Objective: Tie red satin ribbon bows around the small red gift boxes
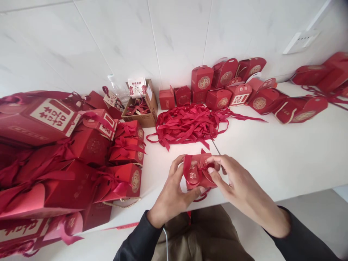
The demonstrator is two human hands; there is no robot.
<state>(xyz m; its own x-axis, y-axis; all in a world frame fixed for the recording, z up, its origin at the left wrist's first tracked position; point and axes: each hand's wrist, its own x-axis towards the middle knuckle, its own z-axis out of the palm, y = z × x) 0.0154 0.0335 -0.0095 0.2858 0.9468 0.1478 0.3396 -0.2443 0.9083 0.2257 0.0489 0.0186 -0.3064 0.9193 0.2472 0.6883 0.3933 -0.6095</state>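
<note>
A small red gift box [193, 177] with pale lettering sits on the white table near its front edge. My left hand [174, 186] is wrapped round the left side of this box, with the thumb along its near side. On top of the box, a dark red ribbon [202, 167] is gathered in a knot or bow. My right hand [228, 175] pinches the ribbon at the right of the knot between thumb and index finger. Part of the box's right side is hidden by my fingers. A dark red cord loop shows below the box.
A heap of loose red ribbons [187, 125] lies behind my hands. Bow-tied red boxes [78, 181] are piled at the left. Several more red boxes [223, 99] line the tiled wall [179, 32]. A cardboard box [152, 108] holds tags. A socket [300, 41] is at upper right.
</note>
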